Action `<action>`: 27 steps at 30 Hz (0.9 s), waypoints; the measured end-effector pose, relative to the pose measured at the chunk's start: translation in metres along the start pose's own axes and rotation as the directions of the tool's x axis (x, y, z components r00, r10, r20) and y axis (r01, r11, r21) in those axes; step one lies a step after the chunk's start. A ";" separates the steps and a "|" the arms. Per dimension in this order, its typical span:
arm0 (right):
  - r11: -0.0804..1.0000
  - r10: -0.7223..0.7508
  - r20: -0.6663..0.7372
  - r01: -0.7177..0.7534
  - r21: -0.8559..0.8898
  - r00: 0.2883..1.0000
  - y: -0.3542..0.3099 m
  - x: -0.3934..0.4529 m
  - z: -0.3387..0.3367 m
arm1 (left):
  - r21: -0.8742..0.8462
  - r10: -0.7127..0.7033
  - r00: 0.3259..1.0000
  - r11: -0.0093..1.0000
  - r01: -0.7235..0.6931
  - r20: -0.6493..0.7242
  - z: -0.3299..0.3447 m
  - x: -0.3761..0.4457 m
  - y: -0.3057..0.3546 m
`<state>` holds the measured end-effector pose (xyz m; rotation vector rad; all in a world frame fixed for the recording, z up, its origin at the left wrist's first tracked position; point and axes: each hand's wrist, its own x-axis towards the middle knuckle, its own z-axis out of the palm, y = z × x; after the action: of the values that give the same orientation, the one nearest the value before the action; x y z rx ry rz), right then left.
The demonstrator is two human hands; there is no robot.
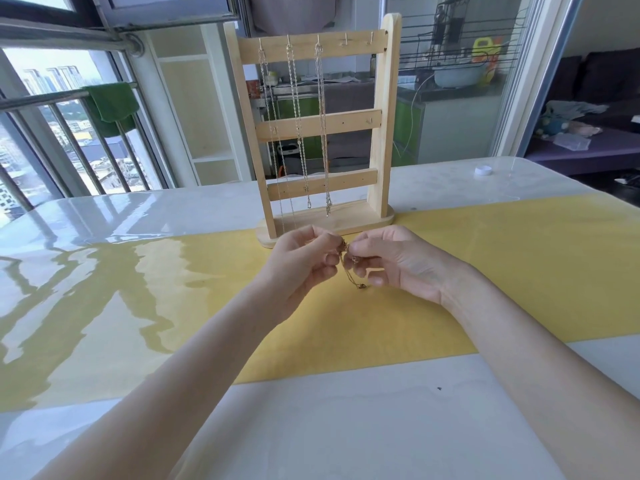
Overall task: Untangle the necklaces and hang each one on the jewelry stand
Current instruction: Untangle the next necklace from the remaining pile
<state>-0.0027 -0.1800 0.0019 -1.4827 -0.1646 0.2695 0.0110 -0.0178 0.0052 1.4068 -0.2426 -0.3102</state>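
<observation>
A wooden jewelry stand (346, 124) rises on the table just beyond my hands. Three thin chains hang from its top bar: one on the left hook (268, 109), one on the second hook (297, 109) and one on the third hook (322, 109). Two hooks at the right of that bar are bare. My left hand (301, 261) and my right hand (391, 261) are held close together in front of the stand's base, both pinching a tangled gold necklace (349, 270). A short length of it with a clasp dangles below my fingers.
The table has a glossy white top (346, 427) crossed by a yellow runner (519, 271). A small white cap (483, 170) lies at the far right. A window railing with a green cloth (110, 105) is at the left, beyond the table.
</observation>
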 end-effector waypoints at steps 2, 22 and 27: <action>1.000 -0.012 0.005 0.012 0.028 1.000 0.000 0.000 -0.004 | 0.138 0.067 0.997 0.988 -0.062 -0.032 -0.002 0.001 -0.002; 0.999 -0.026 -0.060 0.027 0.026 0.998 0.003 0.004 0.003 | 0.691 0.251 0.964 0.682 -0.239 0.086 -0.003 0.005 -0.007; 0.990 0.007 -0.060 0.001 0.138 0.998 0.004 0.002 0.000 | 0.556 0.258 0.965 0.810 -0.187 -0.051 -0.009 0.004 -0.002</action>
<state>-0.0012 -0.1789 -0.0017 -1.3522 -0.0932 0.2333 0.0176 -0.0115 0.0016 1.9383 -0.4135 0.0574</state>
